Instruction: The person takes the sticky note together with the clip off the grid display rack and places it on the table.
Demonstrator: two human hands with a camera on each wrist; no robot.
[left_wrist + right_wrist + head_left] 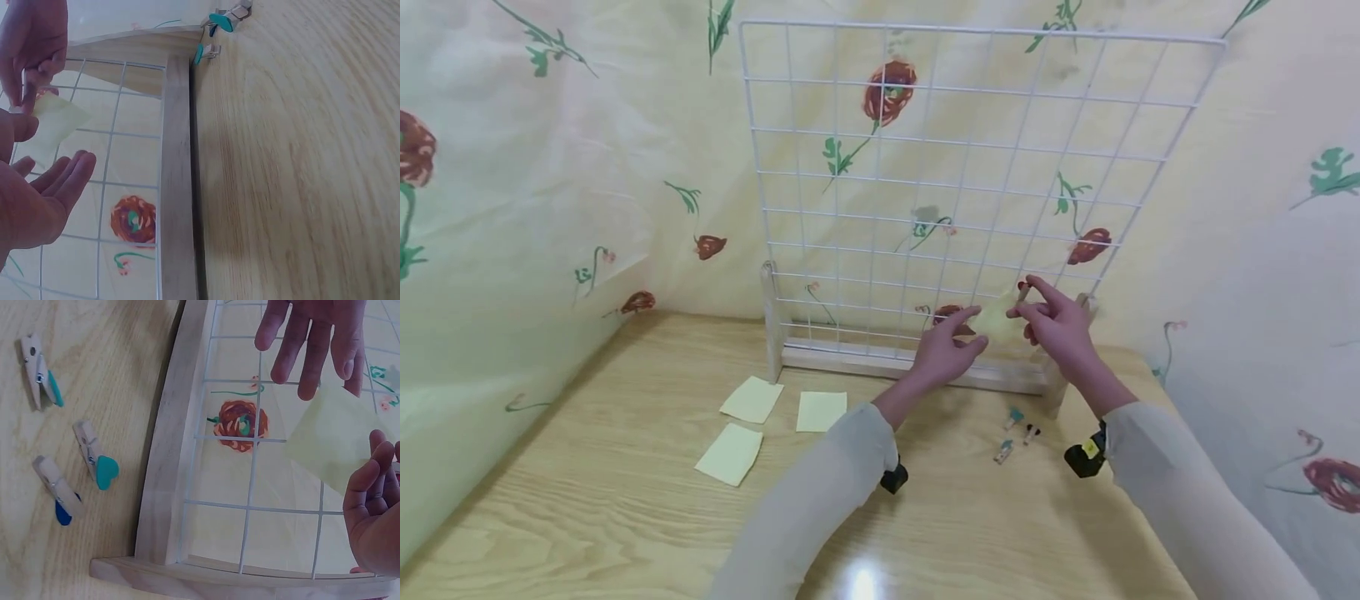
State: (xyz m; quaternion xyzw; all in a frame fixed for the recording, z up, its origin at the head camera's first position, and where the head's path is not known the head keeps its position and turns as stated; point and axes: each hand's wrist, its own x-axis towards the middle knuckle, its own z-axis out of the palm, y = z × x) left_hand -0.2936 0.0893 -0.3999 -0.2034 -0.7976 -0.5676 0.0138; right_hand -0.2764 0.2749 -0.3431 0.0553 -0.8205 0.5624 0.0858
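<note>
My left hand [949, 348] pinches a corner of a pale yellow paper note [328, 437] between thumb and index finger, the other fingers held out straight. The note is in front of the lower right of a white wire grid [970, 187], tilted like a diamond in the right wrist view. At the note's right side, my right hand [1060, 323] pinches a small wooden clothespin [1022, 293] with a red decoration. In the right wrist view the right hand [378, 500] is partly cut off by the frame edge, and the clothespin is mostly hidden.
Three more wooden clothespins, one with a teal heart [107, 472], lie on the table right of centre. Three pale notes, one of them squarely placed [822, 412], lie left of centre. A wooden stand [850, 361] holds the grid upright; flowered cloth [587, 167] hangs behind.
</note>
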